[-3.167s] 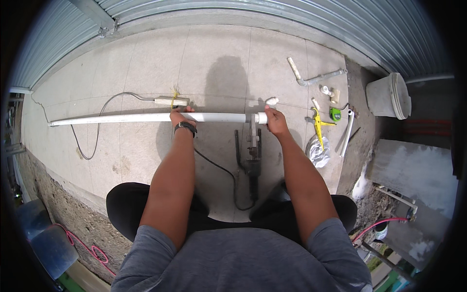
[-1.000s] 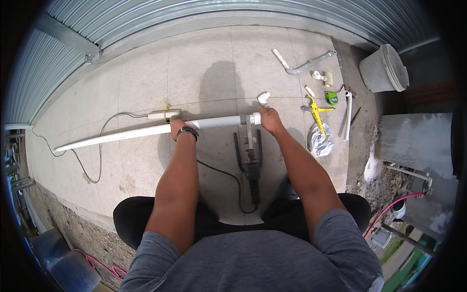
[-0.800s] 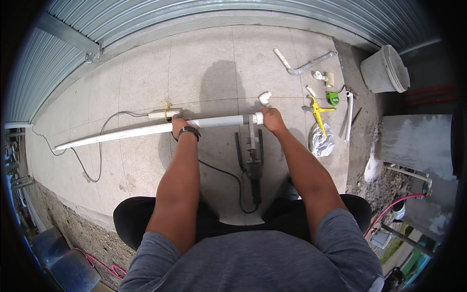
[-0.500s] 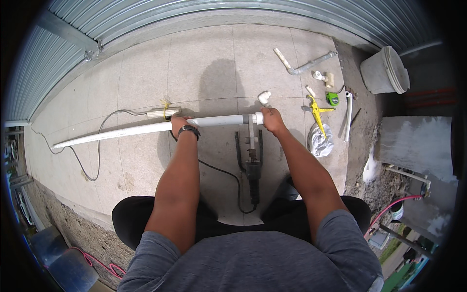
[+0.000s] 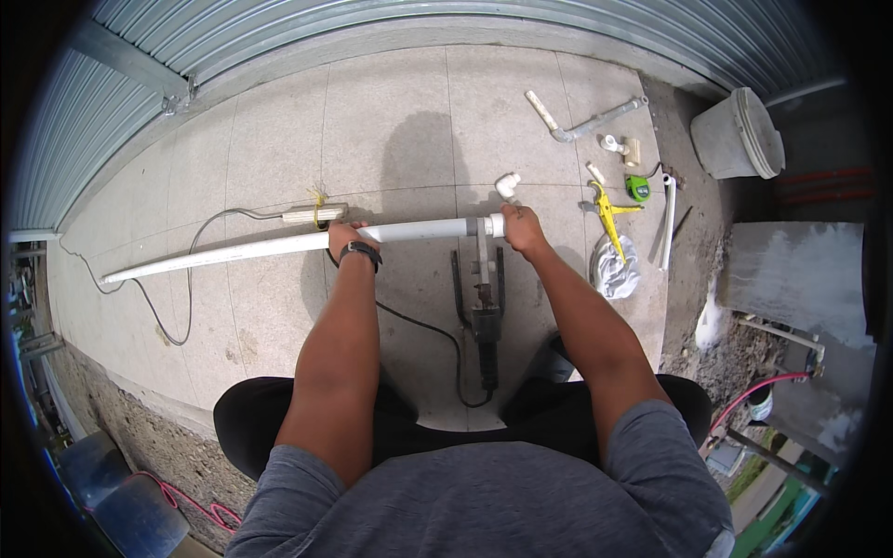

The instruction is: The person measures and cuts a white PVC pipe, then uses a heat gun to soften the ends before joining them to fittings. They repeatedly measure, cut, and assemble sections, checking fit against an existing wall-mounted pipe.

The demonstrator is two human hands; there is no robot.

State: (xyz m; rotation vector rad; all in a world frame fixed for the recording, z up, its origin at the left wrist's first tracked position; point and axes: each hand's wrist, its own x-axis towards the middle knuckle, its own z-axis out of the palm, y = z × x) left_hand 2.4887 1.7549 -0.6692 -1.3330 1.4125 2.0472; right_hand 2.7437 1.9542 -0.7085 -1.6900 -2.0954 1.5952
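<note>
A long white plastic pipe (image 5: 219,253) stretches from the far left to the middle, and my left hand (image 5: 350,234) is closed round it near its right end. That end meets a dark heating head on a pipe-welding iron (image 5: 486,325), which stands with its black handle toward me. On the other side of the head is a short white pipe fitting (image 5: 496,226), gripped by my right hand (image 5: 521,231), whose fingers are partly hidden. Just beyond this hand a white elbow fitting (image 5: 507,185) lies on the floor.
To the right lie yellow pipe cutters (image 5: 606,219) by a silvery bag (image 5: 616,270), a green tape measure (image 5: 637,189), a grey bent pipe (image 5: 600,121) and small fittings. A white bucket (image 5: 735,135) stands far right. A power strip (image 5: 314,214) and black cord (image 5: 419,321) cross the tiles.
</note>
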